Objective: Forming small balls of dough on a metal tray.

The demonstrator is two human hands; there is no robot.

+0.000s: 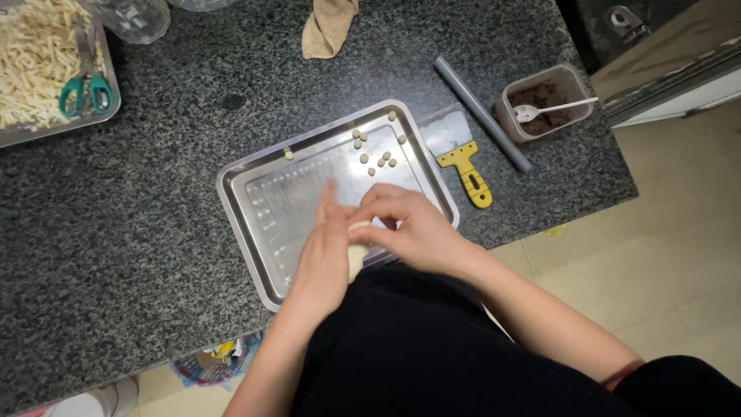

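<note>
two hands over the steel tray [255, 232]: left hand [324, 255] holds a dough roll [356, 259]; right hand [413, 228] pinches its tip, best kept small like the pellets [378, 158].

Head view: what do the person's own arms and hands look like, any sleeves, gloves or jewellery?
Both forearms are bare, no sleeves showing. The left hand and right hand wear no gloves; no rings, watch or bracelets are visible. Black clothing covers the body below them.

Probably a home kitchen: granite counter [154, 224], steel baking tray [255, 202], noodles [35, 54].
</note>
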